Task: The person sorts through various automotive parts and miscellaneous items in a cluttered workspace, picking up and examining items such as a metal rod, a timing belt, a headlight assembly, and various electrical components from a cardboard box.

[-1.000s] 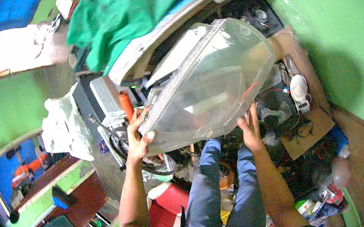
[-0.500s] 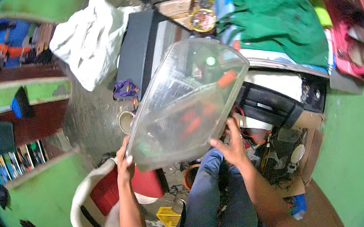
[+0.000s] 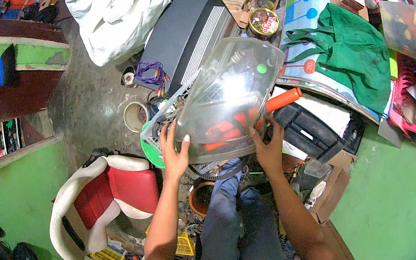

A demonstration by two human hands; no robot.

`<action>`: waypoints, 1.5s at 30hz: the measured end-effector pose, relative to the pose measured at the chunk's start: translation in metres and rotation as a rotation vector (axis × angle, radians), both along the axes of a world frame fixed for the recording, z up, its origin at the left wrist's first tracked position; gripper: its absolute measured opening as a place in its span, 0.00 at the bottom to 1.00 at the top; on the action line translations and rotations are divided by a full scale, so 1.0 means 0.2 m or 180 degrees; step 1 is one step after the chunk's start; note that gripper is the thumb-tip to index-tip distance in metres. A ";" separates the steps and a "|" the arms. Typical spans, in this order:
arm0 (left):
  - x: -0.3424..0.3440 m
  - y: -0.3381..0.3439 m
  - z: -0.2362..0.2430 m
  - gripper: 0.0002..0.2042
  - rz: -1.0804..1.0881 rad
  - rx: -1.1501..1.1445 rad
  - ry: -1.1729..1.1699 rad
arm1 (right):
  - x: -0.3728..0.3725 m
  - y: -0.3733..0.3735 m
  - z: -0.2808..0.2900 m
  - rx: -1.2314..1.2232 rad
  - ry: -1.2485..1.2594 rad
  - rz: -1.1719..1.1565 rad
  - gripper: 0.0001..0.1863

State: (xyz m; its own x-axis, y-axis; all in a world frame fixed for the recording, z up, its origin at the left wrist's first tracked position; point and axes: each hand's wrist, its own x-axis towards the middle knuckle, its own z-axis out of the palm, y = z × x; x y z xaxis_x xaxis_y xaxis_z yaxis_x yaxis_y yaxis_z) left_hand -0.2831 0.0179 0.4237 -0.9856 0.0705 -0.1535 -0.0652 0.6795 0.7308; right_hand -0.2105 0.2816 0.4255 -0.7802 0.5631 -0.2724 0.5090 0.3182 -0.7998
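A see-through plastic bin (image 3: 215, 108) is in front of me, above my knees. My left hand (image 3: 173, 153) grips its near left edge, fingers bent over the side and thumb up. At its near right corner, my right hand (image 3: 270, 145) has the thumb and fingers around the edge. Through the clear wall an orange-red tool shows, and its handle (image 3: 284, 100) sticks out on the right. A pale grey plastic basket (image 3: 158, 128) and a green round rim (image 3: 151, 150) show beside the bin's left side. What lies under the bin is partly hidden.
A red and white seat (image 3: 132, 190) stands at left. Beyond the bin are a dark grey case (image 3: 174, 34), a white sack (image 3: 115, 21) and a round yellow tin (image 3: 263, 21). Green cloth (image 3: 348, 59) lies at right, near a black case (image 3: 312, 126). A brown pot (image 3: 201, 198) sits near my legs.
The view has shifted. The bin sits flatter, and my left hand is farther right along its edge. The orange handle and grey basket now show outside the bin's outline.
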 end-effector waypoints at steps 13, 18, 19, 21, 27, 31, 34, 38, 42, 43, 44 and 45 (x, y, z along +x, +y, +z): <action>0.13 0.50 0.28 0.26 -0.1348 -0.0595 0.1464 | 0.51 0.14 0.17 -0.0128 0.0129 -0.0678 0.37; 0.47 0.95 0.26 0.21 -0.2656 0.0404 0.0827 | 1.19 0.24 0.12 0.0009 -0.0559 -0.1581 0.35; 0.54 1.07 0.26 0.21 -0.2977 0.0483 0.0454 | 1.32 0.25 0.13 0.0120 -0.0748 -0.1779 0.35; 0.73 1.27 0.24 0.22 -0.3607 0.0480 -0.0152 | 1.65 0.26 0.10 -0.0142 -0.0880 -0.2346 0.36; 1.27 1.60 0.00 0.21 -0.4789 -0.0030 -0.0752 | 2.36 0.22 -0.10 0.0024 -0.1259 -0.3201 0.35; 1.52 1.77 -0.21 0.23 -0.5457 -0.0117 -0.0449 | 2.58 0.18 -0.26 -0.0071 -0.1206 -0.3737 0.35; 1.68 1.84 -0.46 0.26 -0.5829 -0.0595 -0.0273 | 2.72 0.15 -0.52 -0.0097 -0.1208 -0.3873 0.36; 1.94 1.97 -0.94 0.31 -0.6253 -0.0962 -0.0035 | 2.93 0.19 -1.12 -0.0315 -0.1082 -0.4361 0.43; 2.36 2.06 -1.35 0.35 -0.5958 -0.0936 -0.0517 | 3.05 0.31 -1.55 -0.0065 -0.2090 -0.4980 0.49; 2.46 2.06 -1.46 0.34 -0.5849 -0.0721 -0.0956 | 3.07 0.36 -1.60 0.0146 -0.2244 -0.5143 0.50; 2.54 2.07 -1.60 0.33 -0.5660 -0.0512 -0.1355 | 3.07 0.42 -1.67 0.0634 -0.2101 -0.5285 0.50; 2.60 2.06 -1.71 0.32 -0.5437 -0.0318 -0.1739 | 3.05 0.44 -1.71 0.0760 -0.2049 -0.5353 0.51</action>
